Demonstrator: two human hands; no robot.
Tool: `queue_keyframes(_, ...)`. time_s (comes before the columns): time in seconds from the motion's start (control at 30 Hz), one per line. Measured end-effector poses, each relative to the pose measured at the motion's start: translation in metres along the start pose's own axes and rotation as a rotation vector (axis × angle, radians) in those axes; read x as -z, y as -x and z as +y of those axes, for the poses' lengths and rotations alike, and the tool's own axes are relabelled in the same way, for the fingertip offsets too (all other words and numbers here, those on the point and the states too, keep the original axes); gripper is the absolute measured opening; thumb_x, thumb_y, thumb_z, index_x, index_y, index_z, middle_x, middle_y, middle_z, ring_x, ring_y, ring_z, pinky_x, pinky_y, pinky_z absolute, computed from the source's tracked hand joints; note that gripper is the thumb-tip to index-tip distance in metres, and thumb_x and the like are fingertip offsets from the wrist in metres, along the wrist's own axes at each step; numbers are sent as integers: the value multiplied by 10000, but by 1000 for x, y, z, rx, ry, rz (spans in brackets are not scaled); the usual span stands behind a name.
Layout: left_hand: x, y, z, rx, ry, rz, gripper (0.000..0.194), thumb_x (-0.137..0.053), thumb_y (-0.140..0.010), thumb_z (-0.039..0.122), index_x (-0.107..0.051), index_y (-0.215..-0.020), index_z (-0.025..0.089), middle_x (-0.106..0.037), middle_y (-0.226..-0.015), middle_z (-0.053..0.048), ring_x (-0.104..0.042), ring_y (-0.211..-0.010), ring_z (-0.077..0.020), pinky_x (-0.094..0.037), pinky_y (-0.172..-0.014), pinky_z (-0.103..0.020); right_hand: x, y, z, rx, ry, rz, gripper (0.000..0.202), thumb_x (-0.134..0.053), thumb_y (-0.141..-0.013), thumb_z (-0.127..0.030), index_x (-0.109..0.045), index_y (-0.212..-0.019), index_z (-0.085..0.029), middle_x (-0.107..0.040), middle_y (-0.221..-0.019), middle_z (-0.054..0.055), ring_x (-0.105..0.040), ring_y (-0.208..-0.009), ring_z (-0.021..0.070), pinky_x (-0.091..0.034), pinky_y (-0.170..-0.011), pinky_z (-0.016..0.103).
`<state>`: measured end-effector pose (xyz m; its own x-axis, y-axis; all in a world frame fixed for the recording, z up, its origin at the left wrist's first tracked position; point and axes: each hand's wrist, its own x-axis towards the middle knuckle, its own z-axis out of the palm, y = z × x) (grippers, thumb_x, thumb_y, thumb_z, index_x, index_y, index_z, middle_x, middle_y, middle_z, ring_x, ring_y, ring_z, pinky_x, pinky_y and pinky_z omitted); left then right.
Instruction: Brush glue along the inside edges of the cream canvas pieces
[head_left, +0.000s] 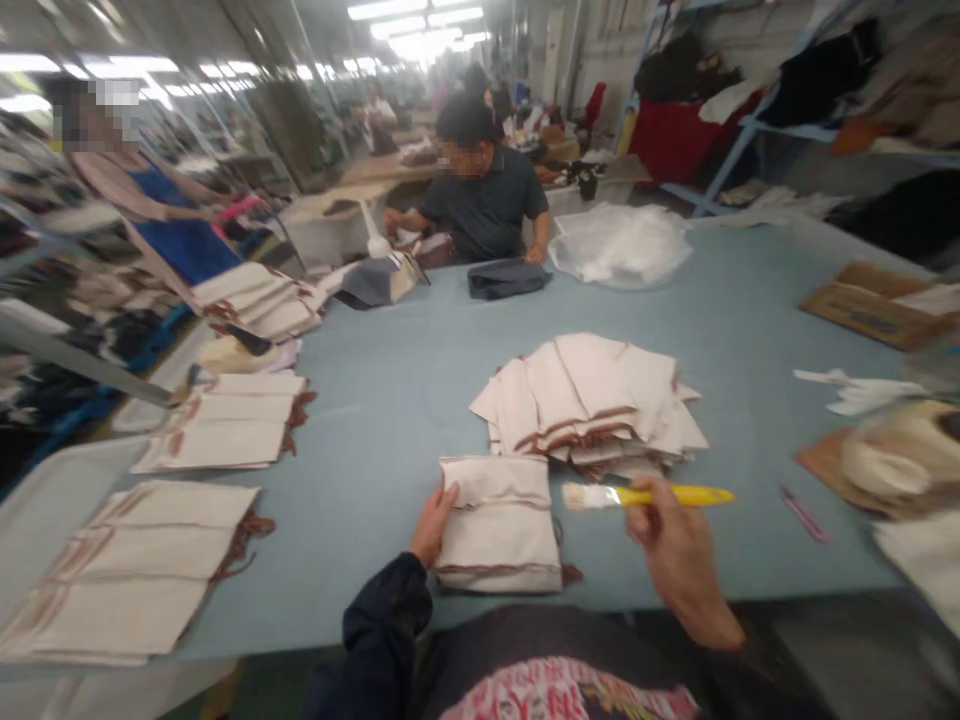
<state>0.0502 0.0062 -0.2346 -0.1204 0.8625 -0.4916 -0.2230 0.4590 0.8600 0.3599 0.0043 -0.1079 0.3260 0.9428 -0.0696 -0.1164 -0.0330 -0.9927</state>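
Observation:
At the near edge of the table, my left hand (435, 525) grips the left side of a cream fabric piece (506, 530), its thumb on top. A brown cord end pokes out at the piece's lower right. My right hand (675, 555) is closed round the yellow handle of a paint brush (679, 495), whose pale bristles point left, just right of the cream piece. Beyond both hands lies a fanned pile of cream pieces (600, 375) with brown edges.
Stacks of cream pieces (135, 570) line the left side of the blue-green table (375, 400). A tape roll (885, 470), a pink tool (802, 515) and a cardboard box (877, 305) are at the right. Across the table a person (487, 200) sits beside dark cloth (508, 280).

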Motion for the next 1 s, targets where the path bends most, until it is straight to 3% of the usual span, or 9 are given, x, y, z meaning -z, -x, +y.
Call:
queue_keyframes(0.17, 9, 21, -28, 134, 61, 4, 321, -674, -924, 371, -667, -1156, 148, -758, -1072, -77, -727, -918, -209, -586, -867, -419, -4, -3, 9, -113, -75, 0, 486, -612, -853, -695, -602, -827, -210, -420, -453, -91, -365, -410, 95, -305, -426, 223)
queue_keyframes(0.33, 13, 46, -19, 119, -3, 10, 416, -797, -705, 333, -719, -1063, 134, -808, -968, -97, -752, -872, -246, -588, -792, -346, 1, 4, 20, -126, -107, -48, 453, -614, -880, -665, -600, -850, -212, -429, -463, -95, -351, -413, 86, -292, -425, 214)
queue_keyframes(0.53, -13, 39, 5, 2, -150, -25, 468, -776, -728, 475, -717, -1066, 156, -806, -942, -79, -734, -883, -267, -571, -794, -347, -11, 4, 12, -121, -79, -121, 470, -591, -895, -670, -617, -839, -204, -440, -453, -85, -364, -417, 89, -296, -435, 223)
queue_keyframes(0.67, -28, 42, 22, -121, -279, -79, 409, -755, -768, 483, -735, -1028, 167, -787, -1004, -85, -688, -989, -298, -539, -910, -391, -27, 3, -3, -68, -48, -215, 459, -568, -915, -647, -615, -828, -198, -442, -465, -81, -350, -422, 85, -287, -446, 231)
queue_keyframes(0.8, -39, 58, 37, -302, -377, -52, 345, -710, -826, 409, -733, -1102, 202, -698, -1268, -123, -525, -1293, -329, -353, -1171, -443, -44, 9, -17, -31, -39, -316, 458, -543, -926, -638, -611, -825, -196, -438, -482, -77, -345, -435, 93, -289, -458, 244)
queue_keyframes(0.87, -43, 67, 41, -377, -407, -8, 296, -694, -831, 354, -735, -1091, 219, -638, -1352, -128, -436, -1371, -330, -263, -1226, -464, -49, 14, -21, -36, -27, -338, 477, -529, -928, -653, -605, -809, -198, -433, -482, -74, -340, -438, 97, -289, -459, 250)
queue_keyframes(1.0, -46, 70, 29, -398, -403, 59, 129, -682, -822, 347, -739, -837, 233, -692, -1117, -122, -560, -1175, -331, -386, -1128, -493, -46, 21, -13, -67, 0, -301, 523, -555, -890, -711, -601, -784, -202, -415, -470, -73, -344, -434, 104, -290, -455, 254)
